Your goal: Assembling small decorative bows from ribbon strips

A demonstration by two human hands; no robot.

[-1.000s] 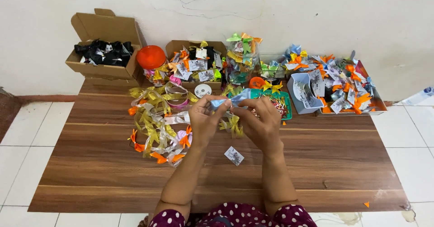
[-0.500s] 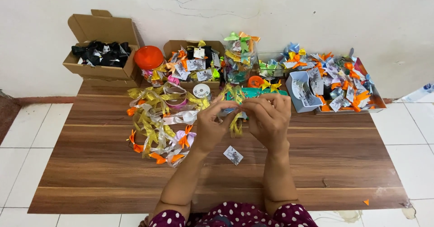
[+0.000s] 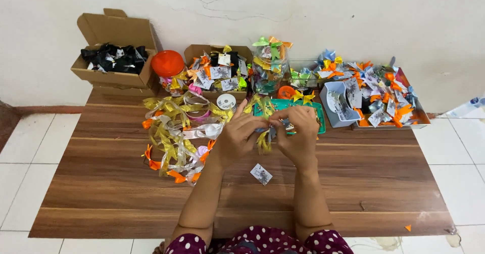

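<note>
Hands drawn closer since earlier frame; left hand (image 3: 241,135) and right hand (image 3: 299,132) pinching gold ribbon (image 3: 263,140). Keep pinch tight, loops even, above table (image 3: 353,183).

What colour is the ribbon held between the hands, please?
Yellow-gold; the ribbon shows between both hands in the head view.

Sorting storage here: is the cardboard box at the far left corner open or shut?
Open. The cardboard box has its lid flap standing up against the wall, and black bows show inside it.
</note>
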